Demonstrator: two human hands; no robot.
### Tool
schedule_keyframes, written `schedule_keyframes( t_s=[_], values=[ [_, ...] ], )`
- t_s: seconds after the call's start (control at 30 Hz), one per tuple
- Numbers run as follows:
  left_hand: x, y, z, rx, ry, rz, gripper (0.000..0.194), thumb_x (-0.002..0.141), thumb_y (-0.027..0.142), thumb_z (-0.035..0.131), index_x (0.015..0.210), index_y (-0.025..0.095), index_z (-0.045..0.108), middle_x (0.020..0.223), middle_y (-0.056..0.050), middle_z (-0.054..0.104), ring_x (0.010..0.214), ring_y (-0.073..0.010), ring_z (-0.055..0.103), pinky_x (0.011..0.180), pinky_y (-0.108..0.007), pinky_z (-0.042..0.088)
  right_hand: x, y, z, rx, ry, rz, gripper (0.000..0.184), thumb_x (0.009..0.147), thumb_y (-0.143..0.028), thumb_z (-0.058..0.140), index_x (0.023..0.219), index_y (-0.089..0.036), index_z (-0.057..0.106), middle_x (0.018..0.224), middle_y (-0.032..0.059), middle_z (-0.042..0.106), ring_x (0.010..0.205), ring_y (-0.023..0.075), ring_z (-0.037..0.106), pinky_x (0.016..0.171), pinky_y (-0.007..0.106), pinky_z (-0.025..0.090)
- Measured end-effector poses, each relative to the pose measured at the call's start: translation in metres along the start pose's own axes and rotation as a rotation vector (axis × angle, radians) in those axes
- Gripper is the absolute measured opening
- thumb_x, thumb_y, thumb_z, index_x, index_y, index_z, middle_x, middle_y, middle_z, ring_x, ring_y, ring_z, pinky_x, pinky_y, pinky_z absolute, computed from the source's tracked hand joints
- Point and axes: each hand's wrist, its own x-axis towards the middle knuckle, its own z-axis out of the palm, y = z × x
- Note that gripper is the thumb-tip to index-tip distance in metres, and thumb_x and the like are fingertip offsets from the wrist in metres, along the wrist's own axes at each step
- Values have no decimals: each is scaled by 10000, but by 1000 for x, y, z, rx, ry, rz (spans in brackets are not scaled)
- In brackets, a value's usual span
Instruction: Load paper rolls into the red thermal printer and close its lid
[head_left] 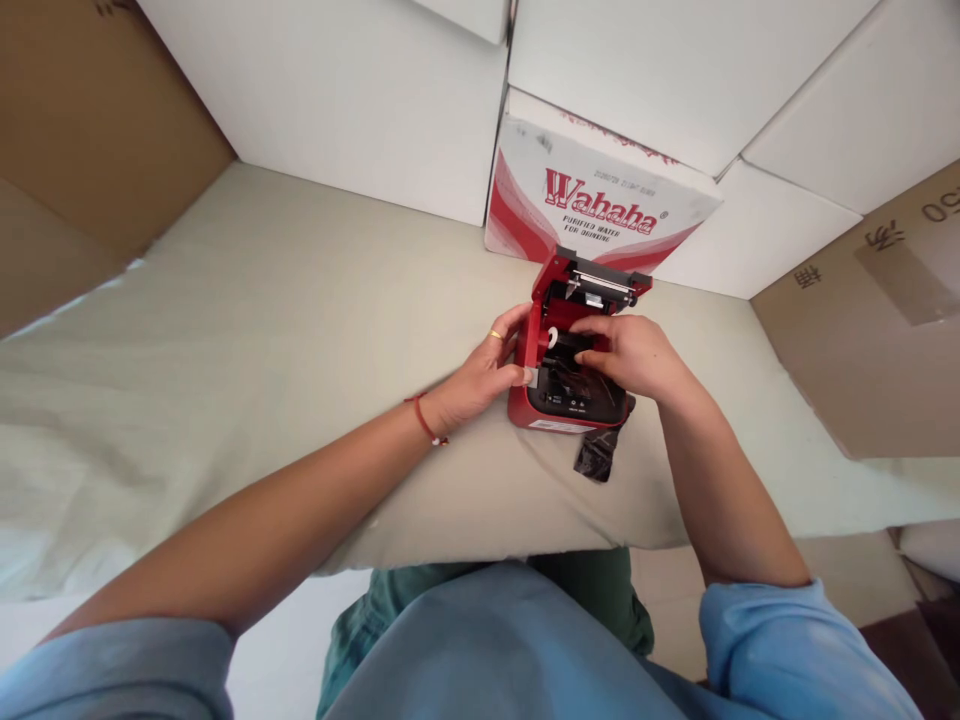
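Observation:
A small red and black machine that looks like a label printer (520, 408) stands on the cloth-covered surface with its lid (611, 272) raised. My left hand (484, 375) is closed around its left side, the thumb on the front corner and the fingers behind. Inside the opening, my right hand (626, 352) reaches in from the right, thumb and fingers around a black roll (574, 343), partly hidden by them. A white round end piece (553, 338) shows at the left of that roll. From the printer's front right, a shiny black strip (596, 455) hangs onto the cloth.
Behind the printer stands a white and red Wahaha water carton (592, 190), with larger white boxes (360, 100) around it. Brown cardboard boxes stand at the left (97, 130) and right (885, 310). The pale cloth (300, 300) ends at a front edge near my body.

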Motion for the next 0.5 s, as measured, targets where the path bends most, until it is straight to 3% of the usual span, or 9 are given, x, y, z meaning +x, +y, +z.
schedule_keyframes(
  t_s=[0.13, 0.2, 0.37, 0.43, 0.5],
  values=[
    [-1, 2, 1, 8, -7, -7, 1075, 816, 473, 885, 1758, 356, 380, 1950, -95, 355, 1761, -445, 403, 1433, -653, 405, -8, 14, 2, 409, -25, -2, 452, 915, -348, 812, 1340, -198, 846, 962, 45, 851, 841, 248, 758, 825, 408, 608],
    [-1, 3, 0, 18, -10, -7, 1075, 819, 475, 881, 1762, 362, 377, 1962, -90, 334, 1764, -448, 399, 1428, -655, 413, -18, 19, -1, 547, -50, 2, 502, 885, -460, 866, 1320, -211, 844, 843, 12, 786, 757, 228, 704, 763, 398, 587],
    [-1, 3, -1, 10, -20, -5, 1057, 823, 478, 888, 1752, 368, 395, 1972, -88, 315, 1769, -451, 392, 1433, -659, 411, -64, 50, -17, 891, 117, 49, 589, 731, -663, 1005, 1153, -279, 857, 1107, 86, 846, 991, 303, 767, 888, 464, 624],
    [-1, 2, -1, 13, -28, 1, 1057, 827, 498, 892, 1751, 371, 395, 1966, -87, 326, 1777, -455, 377, 1438, -666, 404, -83, 76, -22, 921, 212, 136, 584, 706, -692, 1007, 1108, -292, 867, 1035, 78, 825, 862, 273, 714, 793, 445, 593],
    [-1, 3, -1, 13, -26, -4, 1071, 820, 506, 900, 1752, 368, 389, 1965, -90, 328, 1788, -456, 358, 1450, -671, 388, -98, 104, -22, 861, 195, 248, 542, 722, -684, 996, 1085, -295, 891, 965, 64, 811, 750, 231, 636, 718, 417, 538]
  ],
)
